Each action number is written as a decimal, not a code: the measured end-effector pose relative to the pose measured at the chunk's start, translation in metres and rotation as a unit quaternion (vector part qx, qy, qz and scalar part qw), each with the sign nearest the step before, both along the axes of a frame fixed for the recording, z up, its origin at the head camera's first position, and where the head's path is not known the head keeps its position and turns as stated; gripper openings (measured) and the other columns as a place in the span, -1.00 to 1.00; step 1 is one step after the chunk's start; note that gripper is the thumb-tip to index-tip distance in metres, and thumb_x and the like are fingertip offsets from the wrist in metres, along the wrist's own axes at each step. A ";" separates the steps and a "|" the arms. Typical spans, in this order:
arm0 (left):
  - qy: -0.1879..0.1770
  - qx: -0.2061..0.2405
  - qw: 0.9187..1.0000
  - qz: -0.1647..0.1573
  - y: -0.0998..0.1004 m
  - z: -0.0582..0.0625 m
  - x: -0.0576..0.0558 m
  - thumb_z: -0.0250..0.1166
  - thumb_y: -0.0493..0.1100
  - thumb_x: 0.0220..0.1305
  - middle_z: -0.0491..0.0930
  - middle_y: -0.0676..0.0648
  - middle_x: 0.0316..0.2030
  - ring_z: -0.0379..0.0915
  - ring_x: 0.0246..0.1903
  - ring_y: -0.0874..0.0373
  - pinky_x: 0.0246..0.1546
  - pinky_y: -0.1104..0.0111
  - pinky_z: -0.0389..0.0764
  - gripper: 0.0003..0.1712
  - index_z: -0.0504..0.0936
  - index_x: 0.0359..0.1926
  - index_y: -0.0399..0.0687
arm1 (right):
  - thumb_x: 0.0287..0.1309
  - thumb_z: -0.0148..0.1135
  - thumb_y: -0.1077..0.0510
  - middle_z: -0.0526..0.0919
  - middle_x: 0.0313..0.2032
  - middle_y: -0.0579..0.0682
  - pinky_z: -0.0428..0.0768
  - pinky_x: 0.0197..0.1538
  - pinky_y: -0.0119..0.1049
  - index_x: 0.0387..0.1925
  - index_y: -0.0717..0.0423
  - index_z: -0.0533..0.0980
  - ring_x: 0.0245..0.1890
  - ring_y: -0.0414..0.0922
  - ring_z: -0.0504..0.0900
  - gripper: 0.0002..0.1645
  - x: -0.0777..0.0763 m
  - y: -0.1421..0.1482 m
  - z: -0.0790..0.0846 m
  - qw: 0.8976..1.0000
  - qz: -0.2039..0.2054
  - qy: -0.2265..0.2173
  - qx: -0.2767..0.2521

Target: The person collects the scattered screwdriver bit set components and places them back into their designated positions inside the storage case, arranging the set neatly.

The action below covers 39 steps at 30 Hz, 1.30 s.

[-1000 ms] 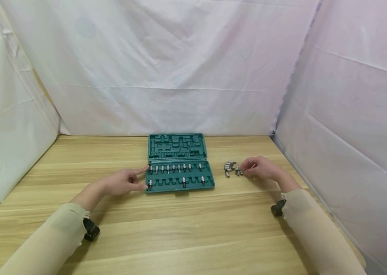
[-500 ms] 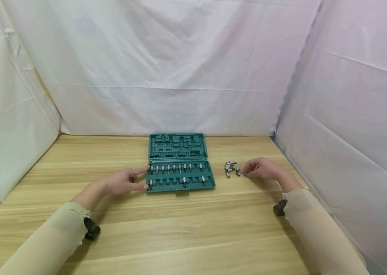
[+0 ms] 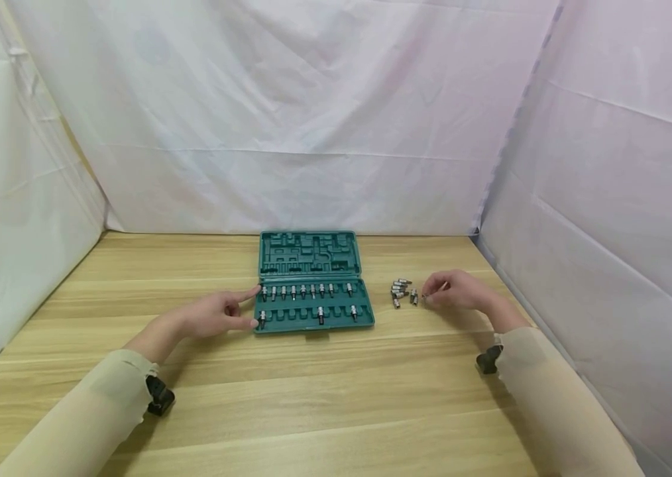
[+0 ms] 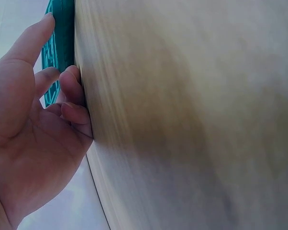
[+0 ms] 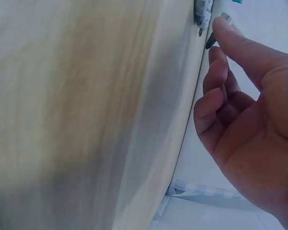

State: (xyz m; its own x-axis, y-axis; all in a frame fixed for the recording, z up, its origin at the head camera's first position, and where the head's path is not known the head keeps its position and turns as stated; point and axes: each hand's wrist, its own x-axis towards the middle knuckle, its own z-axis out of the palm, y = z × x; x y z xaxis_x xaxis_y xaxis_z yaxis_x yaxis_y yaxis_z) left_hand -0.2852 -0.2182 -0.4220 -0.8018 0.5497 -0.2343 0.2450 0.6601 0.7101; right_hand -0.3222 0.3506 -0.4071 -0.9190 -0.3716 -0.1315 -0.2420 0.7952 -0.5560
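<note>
An open green plastic case [image 3: 288,325] lies on the table, with silver bit sockets [image 3: 321,316] seated in two rows. My left hand [image 3: 217,314] touches the case's left edge, index finger at the upper part and thumb at the front corner. In the left wrist view the thumb lies along the green wall [image 4: 64,33], the other fingers bent below. To the right, my right hand [image 3: 454,290] pinches one bit socket [image 5: 211,40] between thumb and fingertips, its dark tip pointing down. A loose pile of bit sockets [image 3: 399,289] lies just left of that hand.
The case's lid [image 3: 309,252] is folded back, its moulded hollows showing. The front row has several unfilled slots [image 3: 291,314]. White cloth [image 3: 300,119] hangs behind the wooden table [image 3: 312,404] and along both sides.
My right hand has drawn slightly right, away from the pile, with a bit socket pinched in its fingers, then lifted a little. The left hand has stayed at the case.
</note>
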 end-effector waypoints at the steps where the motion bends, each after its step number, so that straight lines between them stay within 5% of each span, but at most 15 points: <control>1: 0.000 0.000 1.000 -0.001 0.000 0.000 0.000 0.43 0.15 0.53 0.42 -0.01 -0.41 0.27 -0.41 0.10 -0.38 0.31 0.36 0.05 0.06 0.79 0.11 | 0.41 0.46 0.19 0.81 -0.08 -0.01 0.59 0.04 -0.18 -0.05 0.02 0.77 -0.11 -0.09 0.66 -0.87 -0.001 -0.001 0.000 1.000 -0.005 -0.001 -0.006; 14: 0.000 -0.003 1.000 -0.002 0.000 0.002 0.000 0.42 0.15 0.54 0.44 -0.02 -0.40 0.29 -0.39 0.10 -0.36 0.31 0.37 0.04 0.05 0.79 0.10 | 0.55 0.36 0.03 0.71 0.03 0.12 0.64 -0.09 -0.15 0.14 0.10 0.68 -0.11 0.03 0.63 -0.69 -0.001 -0.033 0.012 0.995 -0.037 -0.022 -0.090; 27: 0.007 -0.006 1.000 0.000 0.001 -0.001 -0.001 0.42 0.17 0.53 0.44 -0.01 -0.41 0.29 -0.40 0.11 -0.37 0.34 0.38 0.06 0.06 0.79 0.06 | 0.67 0.20 0.10 0.74 0.05 0.36 0.73 -0.11 -0.01 0.39 0.22 0.53 -0.13 0.16 0.72 -0.55 -0.003 -0.072 0.006 0.986 0.010 -0.024 -0.165; 34: 0.005 -0.003 1.000 0.000 0.001 -0.002 -0.002 0.43 0.17 0.53 0.43 -0.01 -0.43 0.28 -0.42 0.11 -0.38 0.33 0.36 0.06 0.06 0.79 0.08 | 0.64 0.22 0.15 0.72 0.12 0.39 0.78 0.01 0.05 0.43 0.23 0.51 -0.05 0.26 0.76 -0.52 -0.005 -0.091 0.005 0.980 0.008 -0.044 -0.193; 39: 0.004 -0.005 1.000 0.001 0.001 -0.001 -0.002 0.42 0.17 0.53 0.41 0.00 -0.44 0.26 -0.42 0.11 -0.38 0.33 0.35 0.06 0.06 0.79 0.10 | 0.60 0.29 0.10 0.75 0.07 0.24 0.76 -0.03 0.03 0.39 0.22 0.54 -0.05 0.15 0.77 -0.52 -0.005 -0.105 0.007 0.983 0.009 -0.032 -0.181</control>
